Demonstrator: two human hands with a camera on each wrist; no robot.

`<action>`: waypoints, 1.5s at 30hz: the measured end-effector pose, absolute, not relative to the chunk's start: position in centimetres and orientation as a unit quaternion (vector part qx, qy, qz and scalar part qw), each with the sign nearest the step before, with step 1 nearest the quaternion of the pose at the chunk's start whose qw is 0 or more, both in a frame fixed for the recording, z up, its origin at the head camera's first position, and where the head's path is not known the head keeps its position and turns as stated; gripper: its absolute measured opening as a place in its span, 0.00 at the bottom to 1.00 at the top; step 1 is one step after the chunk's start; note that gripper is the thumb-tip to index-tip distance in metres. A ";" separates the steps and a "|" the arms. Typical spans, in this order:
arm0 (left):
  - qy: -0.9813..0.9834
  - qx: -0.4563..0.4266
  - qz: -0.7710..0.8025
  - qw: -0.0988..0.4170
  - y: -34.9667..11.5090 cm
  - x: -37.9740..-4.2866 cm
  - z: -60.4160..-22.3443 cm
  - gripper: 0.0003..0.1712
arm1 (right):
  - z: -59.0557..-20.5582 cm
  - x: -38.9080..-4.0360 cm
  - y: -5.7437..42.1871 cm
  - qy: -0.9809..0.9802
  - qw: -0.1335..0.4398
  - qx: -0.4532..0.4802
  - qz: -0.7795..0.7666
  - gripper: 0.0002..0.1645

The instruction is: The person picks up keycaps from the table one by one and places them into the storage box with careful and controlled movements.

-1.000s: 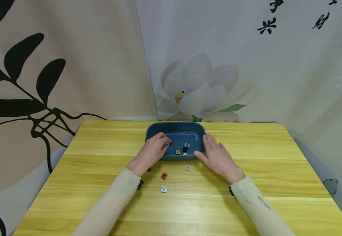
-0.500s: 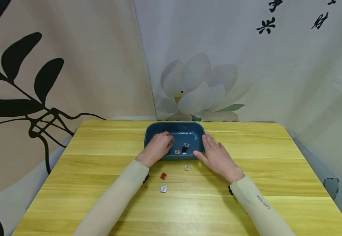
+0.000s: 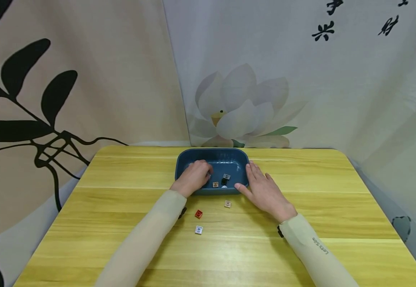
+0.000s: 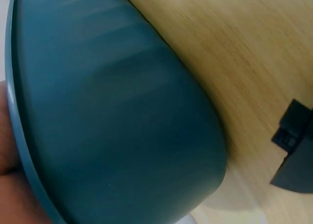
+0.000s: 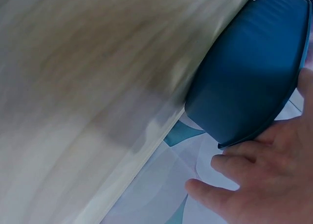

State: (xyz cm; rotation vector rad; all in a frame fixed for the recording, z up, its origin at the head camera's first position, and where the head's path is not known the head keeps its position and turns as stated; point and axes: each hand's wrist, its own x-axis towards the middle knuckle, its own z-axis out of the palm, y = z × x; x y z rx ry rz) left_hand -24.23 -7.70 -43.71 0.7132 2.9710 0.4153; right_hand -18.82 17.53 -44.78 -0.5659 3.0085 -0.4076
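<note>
A dark blue rectangular dish [image 3: 213, 191] stands on the wooden table near its far edge. My left hand [image 3: 193, 175] reaches over the dish's near-left side, fingers curled down inside, and pinches a small pale block [image 3: 208, 175] mostly hidden by the fingers. In the left wrist view only bits of that hand show past the dish wall [image 4: 122, 101]. My right hand [image 3: 265, 195] rests with straight fingers along the dish's right end, thumb at the near rim. Inside lie a tan block [image 3: 215, 184], a grey block [image 3: 226, 176] and a black block [image 3: 223, 181].
On the table before the dish are a beige block [image 3: 227, 203], a red block [image 3: 198, 214] and a white block [image 3: 198, 230]. A dark object [image 4: 296, 150] shows at the left wrist view's edge. A printed curtain [image 3: 129, 79] hangs behind the table.
My left hand has moved a little right and deeper into the dish, with its wrist closer to the dish's near side. The right hand and the loose blocks stay put.
</note>
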 end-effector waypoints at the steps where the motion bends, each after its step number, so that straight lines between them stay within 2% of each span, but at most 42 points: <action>1: 0.964 0.229 0.134 0.030 -7.7 -24.3 -43.7 0.08 | -44.8 -18.8 17.5 0.974 0.027 -0.183 -0.132 0.58; 8: 0.969 0.197 0.148 0.016 -8.1 -23.9 -43.7 0.12 | -44.8 -18.7 17.3 0.974 0.036 -0.179 -0.137 0.57; 18: 0.955 0.213 0.187 -0.087 -10.8 -21.6 -42.5 0.15 | -44.7 -18.7 17.3 0.975 0.037 -0.176 -0.133 0.57; 27: 0.949 0.214 0.194 -0.128 -14.4 -19.0 -42.0 0.23 | -44.7 -18.8 17.3 0.974 0.036 -0.175 -0.136 0.56; 38: 0.956 0.183 0.181 -0.143 -18.2 -16.9 -42.9 0.42 | -44.7 -18.8 17.3 0.974 0.036 -0.175 -0.138 0.57; 45: 0.968 0.149 0.183 -0.086 -19.5 -15.6 -43.7 0.54 | -44.8 -18.8 17.4 0.974 0.029 -0.176 -0.138 0.58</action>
